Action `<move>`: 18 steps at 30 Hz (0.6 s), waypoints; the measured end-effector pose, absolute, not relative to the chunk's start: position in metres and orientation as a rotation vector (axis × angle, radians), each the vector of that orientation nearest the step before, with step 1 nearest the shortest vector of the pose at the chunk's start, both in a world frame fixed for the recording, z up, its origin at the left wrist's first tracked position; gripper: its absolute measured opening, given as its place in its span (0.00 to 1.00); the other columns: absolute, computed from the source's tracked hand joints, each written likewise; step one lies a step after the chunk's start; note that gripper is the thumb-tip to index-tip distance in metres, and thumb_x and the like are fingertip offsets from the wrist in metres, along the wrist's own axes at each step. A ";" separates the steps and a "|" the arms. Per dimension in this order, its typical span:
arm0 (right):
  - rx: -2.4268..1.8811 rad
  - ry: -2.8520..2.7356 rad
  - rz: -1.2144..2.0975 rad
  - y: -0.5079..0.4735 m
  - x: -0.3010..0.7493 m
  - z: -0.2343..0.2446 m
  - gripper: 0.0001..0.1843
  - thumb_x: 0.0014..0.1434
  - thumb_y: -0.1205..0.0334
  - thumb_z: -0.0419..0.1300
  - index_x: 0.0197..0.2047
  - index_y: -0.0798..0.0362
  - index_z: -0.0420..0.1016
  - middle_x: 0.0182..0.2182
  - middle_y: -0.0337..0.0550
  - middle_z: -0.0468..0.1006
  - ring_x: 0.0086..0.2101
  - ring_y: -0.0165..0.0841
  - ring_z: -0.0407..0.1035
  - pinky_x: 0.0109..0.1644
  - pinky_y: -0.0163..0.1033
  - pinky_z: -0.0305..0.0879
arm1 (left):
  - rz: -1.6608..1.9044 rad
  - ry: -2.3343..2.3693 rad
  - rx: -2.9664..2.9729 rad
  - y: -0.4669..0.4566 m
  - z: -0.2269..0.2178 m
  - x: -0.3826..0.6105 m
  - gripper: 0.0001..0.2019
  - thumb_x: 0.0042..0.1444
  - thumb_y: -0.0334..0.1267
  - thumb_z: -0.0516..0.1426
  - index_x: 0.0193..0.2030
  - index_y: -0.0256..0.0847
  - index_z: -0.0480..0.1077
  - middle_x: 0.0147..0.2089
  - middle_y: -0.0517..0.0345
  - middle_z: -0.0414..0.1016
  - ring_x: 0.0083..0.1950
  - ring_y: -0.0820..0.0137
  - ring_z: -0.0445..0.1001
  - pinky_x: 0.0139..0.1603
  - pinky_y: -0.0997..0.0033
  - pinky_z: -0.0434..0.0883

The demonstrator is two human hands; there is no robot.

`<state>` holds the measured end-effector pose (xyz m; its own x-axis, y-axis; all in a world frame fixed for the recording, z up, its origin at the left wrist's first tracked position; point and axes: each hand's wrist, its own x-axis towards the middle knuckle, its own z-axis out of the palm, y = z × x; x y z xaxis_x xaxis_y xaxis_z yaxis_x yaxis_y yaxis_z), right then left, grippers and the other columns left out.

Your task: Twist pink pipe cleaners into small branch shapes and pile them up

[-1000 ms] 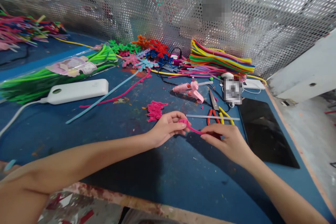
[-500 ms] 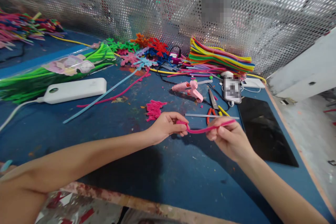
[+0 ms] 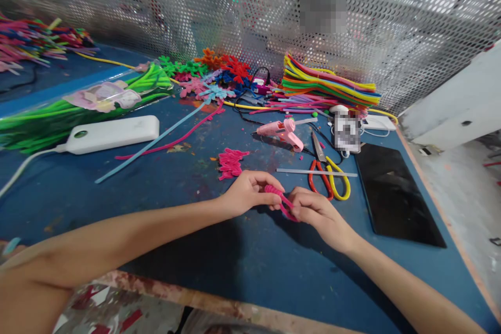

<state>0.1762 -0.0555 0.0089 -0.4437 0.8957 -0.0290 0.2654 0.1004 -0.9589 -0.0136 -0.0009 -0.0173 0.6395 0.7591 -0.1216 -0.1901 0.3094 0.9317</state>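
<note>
Between my two hands is a pink pipe cleaner [image 3: 288, 213], part of it packed into tight folds or coils. My left hand [image 3: 250, 193] pinches the packed end between thumb and fingers. The loose end is gripped by my right hand [image 3: 317, 214], close to the left one, and the stretch between them forms a bent loop. Just beyond my left hand lies a small zigzag piece of pink pipe cleaner [image 3: 231, 163] on the blue table [image 3: 274, 282]. Scissors [image 3: 329, 172] with one red and one yellow handle lie past my right hand, under a clear glue stick [image 3: 313, 172].
A pink glue gun [image 3: 284, 131] lies behind the scissors; a black tablet-like panel [image 3: 399, 193] lies at right. Bundled pipe cleaners [image 3: 329, 83] and finished coloured shapes [image 3: 215, 91] line the mesh wall. At left are a white power bank [image 3: 113, 134] and bagged green pipe cleaners [image 3: 47, 115].
My right hand has moved left and slightly down toward my left hand, bending the loose end of the pipe cleaner into a loop. The scissors' handles are now uncovered.
</note>
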 end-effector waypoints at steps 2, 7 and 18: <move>-1.108 -1.831 1.347 -0.056 0.175 0.008 0.15 0.60 0.61 0.51 0.22 0.54 0.63 0.28 0.40 0.65 0.31 0.29 0.61 0.35 0.34 0.58 | 0.661 0.629 1.089 -0.001 -0.018 -0.014 0.12 0.40 0.34 0.66 0.31 0.32 0.71 0.23 0.58 0.75 0.23 0.75 0.73 0.26 0.78 0.71; -1.173 -1.891 1.255 -0.057 0.172 0.007 0.14 0.61 0.60 0.51 0.24 0.54 0.66 0.27 0.39 0.66 0.29 0.28 0.61 0.34 0.34 0.59 | 0.607 0.637 1.154 -0.004 -0.018 -0.014 0.12 0.38 0.35 0.67 0.30 0.32 0.72 0.24 0.59 0.73 0.24 0.75 0.73 0.27 0.77 0.71; -1.354 -1.535 1.381 -0.056 0.166 -0.006 0.12 0.56 0.55 0.57 0.31 0.55 0.75 0.22 0.38 0.72 0.21 0.25 0.65 0.25 0.30 0.61 | 0.831 0.662 1.076 -0.005 -0.013 -0.010 0.09 0.50 0.34 0.61 0.37 0.33 0.68 0.28 0.57 0.75 0.27 0.75 0.75 0.29 0.77 0.72</move>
